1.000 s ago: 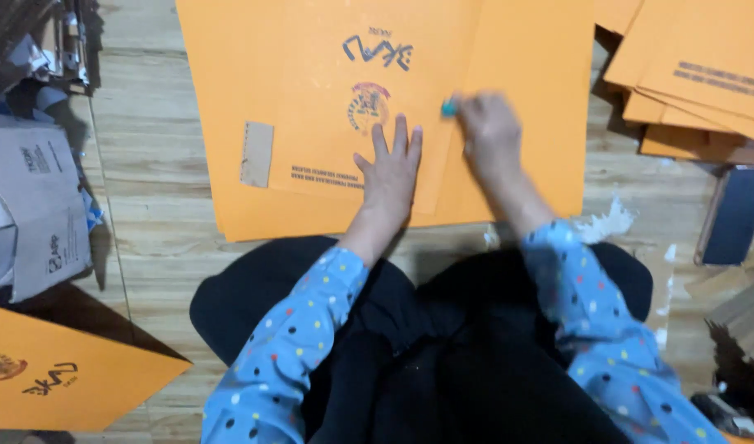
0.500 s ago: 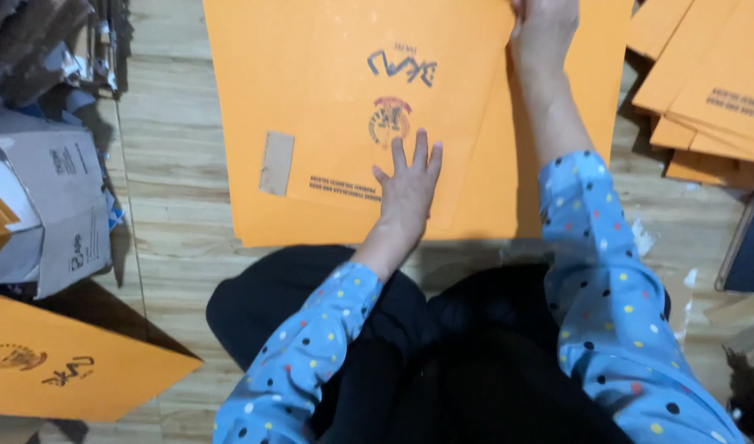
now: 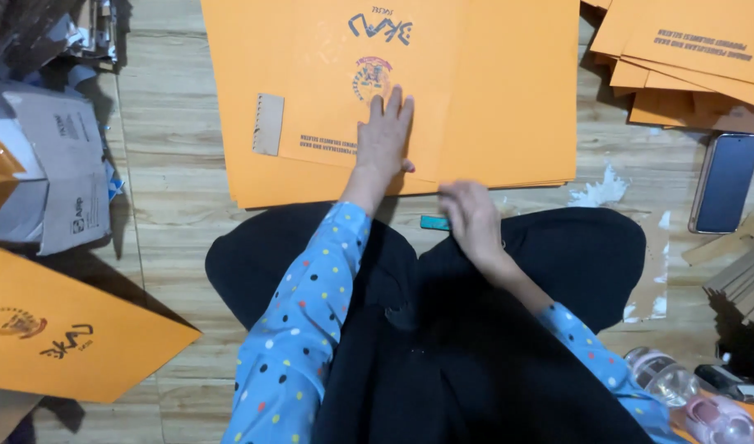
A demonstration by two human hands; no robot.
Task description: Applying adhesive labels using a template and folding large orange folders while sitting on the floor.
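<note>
My left hand (image 3: 385,136) lies flat, fingers spread, on the top sheet of a stack of large orange printed paper sheets (image 3: 492,99) spread on the wooden floor. My right hand (image 3: 471,218) is at the stack's near edge, over my black-clad lap, fingers curled around a small teal object (image 3: 434,223) that sticks out to its left. Both sleeves are blue with coloured dots. A brown rectangular patch (image 3: 268,123) sits on the sheet's left side.
More orange sheets (image 3: 689,57) pile up at the top right. A dark phone (image 3: 726,182) lies on the floor to the right. A grey cardboard box (image 3: 48,173) stands at the left, an orange folded sheet (image 3: 64,329) below it. A clear bottle (image 3: 689,399) lies bottom right.
My right hand has come back from the far top of the sheet down to its near edge by my lap. The left hand stays pressed on the sheet.
</note>
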